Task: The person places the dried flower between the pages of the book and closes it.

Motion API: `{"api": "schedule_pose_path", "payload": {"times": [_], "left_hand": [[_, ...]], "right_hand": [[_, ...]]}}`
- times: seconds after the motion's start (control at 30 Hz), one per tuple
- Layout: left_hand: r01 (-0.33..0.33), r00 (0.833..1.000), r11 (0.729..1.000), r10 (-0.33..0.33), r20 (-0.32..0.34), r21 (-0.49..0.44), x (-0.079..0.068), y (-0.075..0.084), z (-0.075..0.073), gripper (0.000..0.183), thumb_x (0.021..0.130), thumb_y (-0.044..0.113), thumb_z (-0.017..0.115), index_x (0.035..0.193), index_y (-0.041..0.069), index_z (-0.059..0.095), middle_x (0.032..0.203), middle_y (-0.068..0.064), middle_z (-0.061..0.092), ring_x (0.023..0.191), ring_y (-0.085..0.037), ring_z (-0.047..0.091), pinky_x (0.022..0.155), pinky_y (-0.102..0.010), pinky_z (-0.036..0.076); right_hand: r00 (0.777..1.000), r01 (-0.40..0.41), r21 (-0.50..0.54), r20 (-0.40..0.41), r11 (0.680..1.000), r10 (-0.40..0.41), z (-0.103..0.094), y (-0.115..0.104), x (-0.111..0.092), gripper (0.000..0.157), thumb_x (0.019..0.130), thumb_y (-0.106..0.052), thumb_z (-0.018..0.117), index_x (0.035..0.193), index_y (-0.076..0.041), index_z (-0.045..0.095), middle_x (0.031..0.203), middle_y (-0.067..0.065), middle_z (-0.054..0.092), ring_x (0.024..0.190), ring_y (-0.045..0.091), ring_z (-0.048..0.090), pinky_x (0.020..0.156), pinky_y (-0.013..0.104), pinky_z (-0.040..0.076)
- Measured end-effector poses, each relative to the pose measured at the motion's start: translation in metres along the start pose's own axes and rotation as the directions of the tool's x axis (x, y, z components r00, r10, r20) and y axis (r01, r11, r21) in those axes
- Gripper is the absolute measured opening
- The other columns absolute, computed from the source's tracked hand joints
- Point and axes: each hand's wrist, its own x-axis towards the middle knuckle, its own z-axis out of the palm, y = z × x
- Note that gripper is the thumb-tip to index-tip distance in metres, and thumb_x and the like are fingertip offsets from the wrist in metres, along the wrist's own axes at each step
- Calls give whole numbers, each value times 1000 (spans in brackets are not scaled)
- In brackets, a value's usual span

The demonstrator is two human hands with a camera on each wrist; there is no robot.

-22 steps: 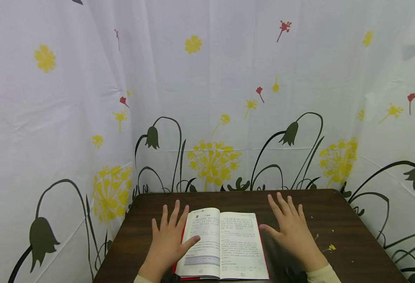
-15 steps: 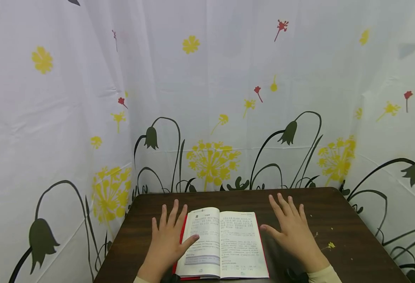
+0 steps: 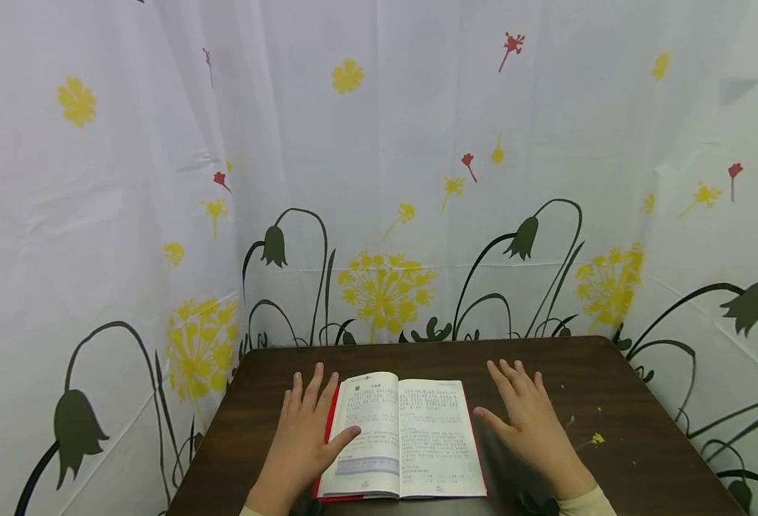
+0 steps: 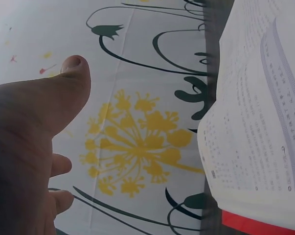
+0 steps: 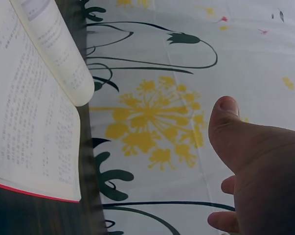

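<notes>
Looking down past cream sleeves (image 3: 588, 503), we are holding both hands above a dark brown table (image 3: 650, 459), gripping nothing. Our left hand (image 3: 297, 441) is hanging wide open with fingers straight and fanned, its thumb reaching over the left page (image 3: 375, 412) in the head view, while the left wrist view is showing that thumb apart from the paper. Our right hand (image 3: 533, 430) is matching it on the other side, fingers spread, thumb pointing toward the right page (image 3: 439, 437) without touching it. Between the hands the book (image 3: 411, 430) is lying open on the table, its red cover (image 3: 331, 416) peeking out at the left edge. Both pages are carrying rows of small print, too fine for us to read; the left one is also bearing a dark square (image 3: 357, 388) beside a short heading near its top, and a lilac band (image 3: 368, 466) of text lower down. Right of our right hand, a yellow flower shape (image 3: 597, 438) is showing on the table. Beyond the far edge, a white curtain (image 3: 379, 143) is hanging, displaying printed green bell flowers (image 3: 275, 246), yellow seed heads (image 3: 388, 290) and small red sprigs (image 3: 513, 44).
</notes>
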Motion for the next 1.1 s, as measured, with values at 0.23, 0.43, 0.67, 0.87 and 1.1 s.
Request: {"api": "schedule_pose_path", "payload": {"times": [0.23,0.43,0.67,0.87,1.1], "left_hand": [[-1,1000,996,2,14,-92,-5,7,1,92,96,58,78,169,15,40,180,-21,27,165,-56,20,127,-74,29],[-4,998,986,14,60,-168,-6,19,12,84,99,49,79,167,15,43,180,-20,27,166,-54,18,125,-75,33],[-8,998,976,21,58,-218,-6,34,25,77,98,41,81,162,12,49,177,-20,34,164,-52,27,123,-73,38],[46,990,950,-2,144,-308,-10,49,38,75,97,42,81,160,13,51,177,-16,35,164,-52,28,122,-73,38],[45,983,916,30,181,-399,-18,63,68,71,98,36,80,155,4,53,172,-25,40,163,-56,27,125,-76,31]], "right_hand": [[997,79,25,-24,997,-78,23,1,-11,81,96,-34,85,163,-7,49,164,25,52,159,53,38,124,76,31],[998,66,44,13,997,-66,36,3,-21,75,94,-27,87,159,-8,55,160,23,57,157,50,43,124,71,37],[997,43,66,67,997,-48,37,2,-23,72,96,-27,86,158,-7,55,161,21,56,160,46,41,126,68,37],[992,70,76,103,995,-78,42,-4,-23,64,96,-26,85,151,-4,62,156,18,61,159,44,43,125,68,37],[984,117,95,123,989,-128,48,-3,-26,45,98,-25,84,137,-7,72,141,14,68,156,42,49,125,65,39]]}}
